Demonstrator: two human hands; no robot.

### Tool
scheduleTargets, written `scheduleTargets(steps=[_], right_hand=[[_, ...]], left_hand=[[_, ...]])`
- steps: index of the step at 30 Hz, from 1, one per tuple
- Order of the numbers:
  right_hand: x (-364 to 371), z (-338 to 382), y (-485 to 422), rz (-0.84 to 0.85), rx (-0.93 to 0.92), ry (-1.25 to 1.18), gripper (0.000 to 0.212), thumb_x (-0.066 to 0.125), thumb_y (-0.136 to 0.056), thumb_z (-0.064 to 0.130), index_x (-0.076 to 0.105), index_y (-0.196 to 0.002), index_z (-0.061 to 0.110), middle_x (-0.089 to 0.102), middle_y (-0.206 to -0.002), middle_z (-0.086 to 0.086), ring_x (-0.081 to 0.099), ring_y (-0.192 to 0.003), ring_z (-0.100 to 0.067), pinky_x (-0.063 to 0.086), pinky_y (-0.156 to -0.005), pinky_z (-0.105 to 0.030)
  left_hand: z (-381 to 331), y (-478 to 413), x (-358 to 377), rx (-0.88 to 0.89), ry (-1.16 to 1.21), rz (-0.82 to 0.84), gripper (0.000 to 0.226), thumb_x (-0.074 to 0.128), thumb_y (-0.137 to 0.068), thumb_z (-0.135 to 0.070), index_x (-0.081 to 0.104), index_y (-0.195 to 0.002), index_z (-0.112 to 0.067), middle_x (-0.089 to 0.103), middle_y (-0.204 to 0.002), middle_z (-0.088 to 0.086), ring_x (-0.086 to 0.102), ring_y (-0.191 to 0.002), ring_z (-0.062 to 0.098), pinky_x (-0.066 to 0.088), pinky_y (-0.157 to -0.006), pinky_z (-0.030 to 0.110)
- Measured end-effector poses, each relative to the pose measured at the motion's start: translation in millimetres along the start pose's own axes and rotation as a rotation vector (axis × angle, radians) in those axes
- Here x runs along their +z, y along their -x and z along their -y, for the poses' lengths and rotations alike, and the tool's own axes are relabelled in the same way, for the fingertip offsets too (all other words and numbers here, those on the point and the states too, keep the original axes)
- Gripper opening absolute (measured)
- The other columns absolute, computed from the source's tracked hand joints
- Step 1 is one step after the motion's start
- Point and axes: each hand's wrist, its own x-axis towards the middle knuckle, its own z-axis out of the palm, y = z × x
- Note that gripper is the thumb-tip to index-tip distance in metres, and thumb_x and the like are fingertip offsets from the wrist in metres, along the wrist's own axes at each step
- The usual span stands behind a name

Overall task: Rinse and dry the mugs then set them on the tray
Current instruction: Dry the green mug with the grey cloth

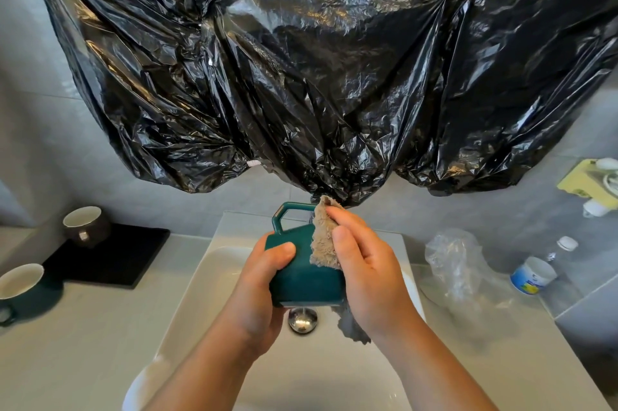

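Observation:
A dark green mug (302, 280) is held on its side above the white sink (220, 263), handle pointing up and away. My left hand (264, 280) grips the mug's left side. My right hand (364, 273) presses a beige cloth (322, 240) against the mug's right side; the cloth's grey end hangs below my wrist. A black tray (113, 256) lies on the counter at the left, with a dark brown mug (85, 226) standing upright on its far corner. Another green mug (21, 286) stands upright on the counter at the far left edge.
The sink drain (302, 320) shows under the held mug. Black plastic sheeting (317, 69) covers the wall above. To the right of the sink are a crumpled clear bag (454, 260), a plastic bottle (541, 270) and a yellow wall holder (592, 183).

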Motion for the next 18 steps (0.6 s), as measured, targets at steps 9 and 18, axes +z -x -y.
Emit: scheduleTargets(steps=[9, 18], right_hand=[[2, 1, 14, 0.008, -0.101, 0.071, 0.034, 0.052, -0.093, 0.039, 0.053, -0.126, 0.048, 0.048, -0.144, 0.026, 0.041, -0.136, 0.009, 0.037, -0.111, -0.016], [-7, 2, 14, 0.024, -0.121, 0.044, 0.035, 0.049, -0.094, 0.043, 0.054, -0.127, 0.048, 0.048, -0.143, 0.032, 0.042, -0.137, 0.004, 0.037, -0.111, -0.016]], left_hand=[[-2, 1, 0, -0.035, 0.108, -0.01, 0.046, 0.061, -0.077, -0.032, 0.067, -0.113, -0.005, 0.075, -0.094, 0.016, 0.071, -0.082, 0.031, 0.052, -0.092, 0.058], [-7, -3, 5, -0.041, 0.151, 0.031, 0.049, 0.061, -0.068, -0.037, 0.071, -0.106, -0.007, 0.076, -0.094, 0.017, 0.073, -0.078, 0.03, 0.056, -0.084, 0.055]])
